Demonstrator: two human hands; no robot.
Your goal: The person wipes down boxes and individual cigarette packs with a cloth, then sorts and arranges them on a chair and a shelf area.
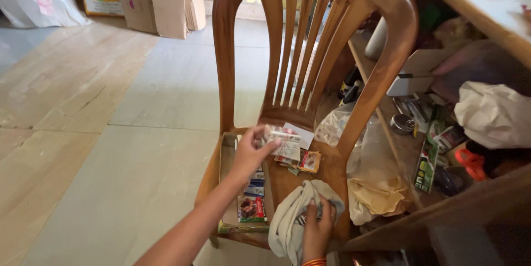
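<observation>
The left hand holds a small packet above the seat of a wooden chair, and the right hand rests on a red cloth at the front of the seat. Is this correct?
Not quite: the head view shows the cloth is pale grey-white, not red. The rest holds: the left hand holds a small packet above the wooden chair seat, and the right hand rests on the cloth at the front.

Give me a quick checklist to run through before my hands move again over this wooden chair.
1. Left hand grips small white packet with its fingers: ok.
2. Right hand rests on crumpled grey-white cloth: ok.
3. Shallow cardboard tray lies flat on brown wooden chair: ok.
4. Loose colourful sachets are clear of the seat's edge: ok.
5. Cloth fully on the seat: not ok, it hangs over the front.
6. Packet's contents: cannot tell.
</observation>
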